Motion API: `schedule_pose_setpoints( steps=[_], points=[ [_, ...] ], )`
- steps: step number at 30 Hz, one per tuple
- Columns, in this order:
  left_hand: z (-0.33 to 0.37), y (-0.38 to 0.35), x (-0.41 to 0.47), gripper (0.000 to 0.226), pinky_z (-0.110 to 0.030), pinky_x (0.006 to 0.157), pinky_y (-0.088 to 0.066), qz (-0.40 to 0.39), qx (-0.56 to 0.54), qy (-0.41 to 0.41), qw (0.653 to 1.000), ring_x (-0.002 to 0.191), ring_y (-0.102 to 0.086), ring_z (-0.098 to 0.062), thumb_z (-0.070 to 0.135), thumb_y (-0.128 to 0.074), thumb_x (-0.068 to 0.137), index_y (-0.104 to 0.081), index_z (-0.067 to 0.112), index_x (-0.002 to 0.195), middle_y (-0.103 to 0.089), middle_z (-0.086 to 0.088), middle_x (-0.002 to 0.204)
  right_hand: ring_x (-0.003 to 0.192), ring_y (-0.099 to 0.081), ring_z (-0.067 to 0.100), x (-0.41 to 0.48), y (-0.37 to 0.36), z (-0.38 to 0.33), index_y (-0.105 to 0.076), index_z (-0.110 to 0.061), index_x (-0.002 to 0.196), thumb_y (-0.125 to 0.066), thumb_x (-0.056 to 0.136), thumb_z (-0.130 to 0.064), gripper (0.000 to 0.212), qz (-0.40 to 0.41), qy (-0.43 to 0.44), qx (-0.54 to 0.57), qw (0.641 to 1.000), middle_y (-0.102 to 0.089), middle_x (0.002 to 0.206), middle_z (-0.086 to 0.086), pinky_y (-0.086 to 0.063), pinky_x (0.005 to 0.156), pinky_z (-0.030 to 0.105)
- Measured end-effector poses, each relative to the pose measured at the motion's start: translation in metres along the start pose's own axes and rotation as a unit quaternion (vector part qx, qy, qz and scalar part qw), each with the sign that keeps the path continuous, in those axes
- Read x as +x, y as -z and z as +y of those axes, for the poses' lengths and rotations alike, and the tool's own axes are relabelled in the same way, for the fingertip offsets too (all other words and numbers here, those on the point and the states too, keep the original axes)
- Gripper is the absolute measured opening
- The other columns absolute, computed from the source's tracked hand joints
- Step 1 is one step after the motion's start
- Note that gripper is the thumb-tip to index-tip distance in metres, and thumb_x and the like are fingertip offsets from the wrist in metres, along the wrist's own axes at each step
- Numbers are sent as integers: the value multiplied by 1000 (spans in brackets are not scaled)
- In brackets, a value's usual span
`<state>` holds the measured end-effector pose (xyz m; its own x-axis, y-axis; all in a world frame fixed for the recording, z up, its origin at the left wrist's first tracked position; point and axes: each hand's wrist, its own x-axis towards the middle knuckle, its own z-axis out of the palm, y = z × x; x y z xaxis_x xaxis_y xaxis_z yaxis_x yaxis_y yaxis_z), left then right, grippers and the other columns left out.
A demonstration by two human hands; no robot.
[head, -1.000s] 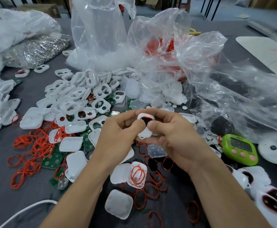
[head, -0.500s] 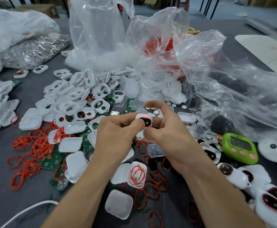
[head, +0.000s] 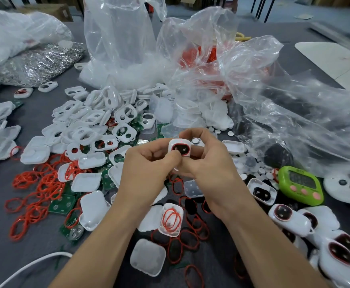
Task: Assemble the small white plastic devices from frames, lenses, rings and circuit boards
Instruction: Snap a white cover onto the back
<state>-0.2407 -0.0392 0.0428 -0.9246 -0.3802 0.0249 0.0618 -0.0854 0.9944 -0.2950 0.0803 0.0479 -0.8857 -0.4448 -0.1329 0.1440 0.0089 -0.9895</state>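
Note:
Both hands hold one small white device [head: 180,148] above the middle of the table, its dark oval face with a red ring turned toward me. My left hand [head: 147,173] pinches its left side with thumb and curled fingers. My right hand [head: 207,163] curls round its right side and back. White frames [head: 91,129] lie heaped behind and to the left, red rings [head: 36,190] are scattered at the left, and green circuit boards [head: 62,204] show among them. Finished devices [head: 288,219] lie at the right.
Clear plastic bags [head: 222,59] stand crumpled at the back and right, one holding red parts. A green timer [head: 301,183] sits at the right. White covers [head: 148,256] lie near the front edge. A white cable [head: 30,265] crosses the front left. A silver foil bag [head: 39,63] lies back left.
The device has been turned in my hands so that its dark face with the red ring shows more fully. My right fingers have shifted round it.

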Motion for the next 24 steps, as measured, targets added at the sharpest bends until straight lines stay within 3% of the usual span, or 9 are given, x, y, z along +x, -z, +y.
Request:
schedule_pose_setpoints(
  steps=[2, 4, 8, 13, 18, 21, 24],
  points=[
    [0, 2, 1, 29, -34, 69, -57, -16, -16, 15, 1000, 80, -74, -27, 7, -63, 82, -84, 21, 97, -79, -13, 87, 82, -74, 43, 1, 0, 0, -63, -28, 107, -69, 90, 5, 37, -4, -7, -11, 1000, -79, 88, 10, -56, 83, 70],
    [-1, 3, 2, 31, -32, 68, -58, -25, -26, 26, 999, 79, -75, -25, 5, -61, 79, -83, 16, 98, -79, -15, 88, 84, -76, 40, 1, 3, 0, -64, -24, 108, -71, 89, 6, 36, -1, -7, -16, 1000, -79, 86, 12, -59, 83, 64],
    [-1, 1, 2, 27, -29, 65, -57, -25, -14, 36, 999, 75, -75, -22, 9, -64, 81, -83, 17, 97, -79, -12, 87, 84, -73, 46, 1, 4, -1, -64, -23, 114, -70, 90, 5, 38, 3, -12, -16, 1000, -78, 88, 16, -56, 83, 68],
    [-2, 2, 2, 21, -37, 73, -59, -22, -2, 32, 999, 80, -76, -26, 16, -67, 83, -83, 19, 96, -80, -12, 90, 84, -77, 35, 1, 5, 1, -73, -25, 105, -74, 86, 8, 38, 4, 4, -24, 1000, -79, 85, 12, -63, 86, 53],
    [-1, 3, 3, 20, -36, 74, -61, 2, 0, 35, 999, 86, -77, -30, 18, -73, 81, -82, 16, 99, -80, -12, 92, 86, -76, 22, 3, 5, 3, -64, -31, 128, -71, 86, 6, 56, -27, 11, -70, 997, -80, 93, 1, -62, 83, 37],
    [-2, 3, 2, 15, -36, 73, -63, 31, 43, 10, 999, 82, -78, -28, 16, -74, 79, -83, 20, 91, -80, -7, 85, 90, -73, 35, 1, 7, 3, -61, -36, 132, -63, 89, 6, 61, -28, 32, -130, 991, -80, 92, -4, -61, 85, 53],
    [-5, 1, 0, 14, -32, 63, -61, 67, 71, -23, 995, 69, -76, -21, 11, -78, 79, -84, 24, 81, -79, -2, 75, 91, -76, 19, -2, 6, 4, -62, -35, 133, -62, 89, 7, 60, -30, 56, -175, 982, -80, 96, -8, -62, 88, 46]
  ],
)
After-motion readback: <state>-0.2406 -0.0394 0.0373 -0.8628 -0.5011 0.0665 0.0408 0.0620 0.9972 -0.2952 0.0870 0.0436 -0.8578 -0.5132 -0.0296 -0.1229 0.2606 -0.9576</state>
